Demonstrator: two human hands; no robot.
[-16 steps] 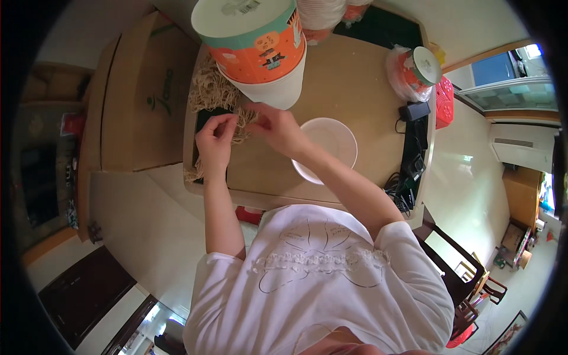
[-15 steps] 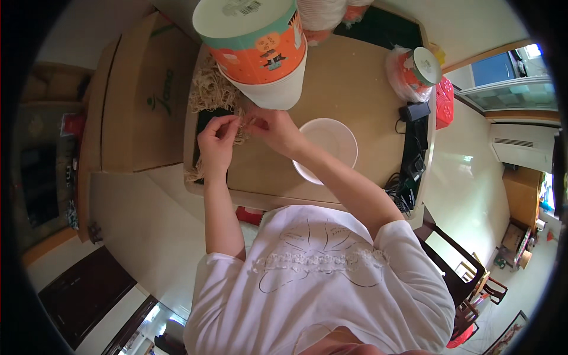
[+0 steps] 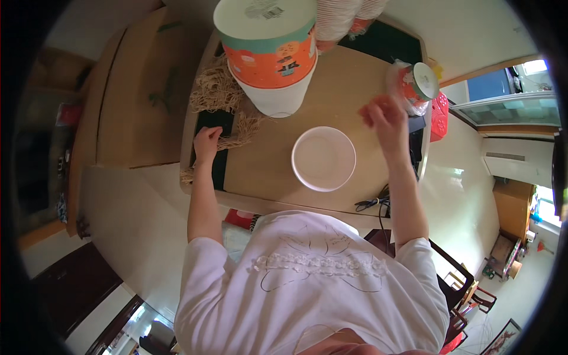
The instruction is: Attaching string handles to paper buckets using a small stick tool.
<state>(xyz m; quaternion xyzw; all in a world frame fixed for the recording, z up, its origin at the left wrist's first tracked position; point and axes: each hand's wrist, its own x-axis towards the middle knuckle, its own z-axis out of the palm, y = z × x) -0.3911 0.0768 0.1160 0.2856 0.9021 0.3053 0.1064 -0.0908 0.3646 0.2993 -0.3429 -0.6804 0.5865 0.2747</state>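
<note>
My left hand [image 3: 207, 143] is at the left edge of the table with its fingers pressed together, beside tan paper shreds [image 3: 239, 139]. Whether a strand sits between its fingertips is too small to make out. Over the right part of the table my right hand [image 3: 386, 115] is raised, its fingers curled and smeared by motion. A white paper bucket [image 3: 323, 158] stands between the hands, its open mouth up. Behind it is a tall upside-down stack of paper buckets [image 3: 269, 62], the top one orange and green, a white one below. A bigger heap of shreds [image 3: 216, 89] lies left of the stack.
A large cardboard box [image 3: 139, 94] stands left of the table. At the back are stacked white and orange cups [image 3: 337, 21]. A wrapped orange bucket [image 3: 414, 83] and a red basket [image 3: 438, 115] are at the right. Black cables [image 3: 373, 204] lie near the front right edge.
My hands have parted: the right swung far to the right, away from the shreds, and the left drew slightly left and down. The view has shifted a little.
</note>
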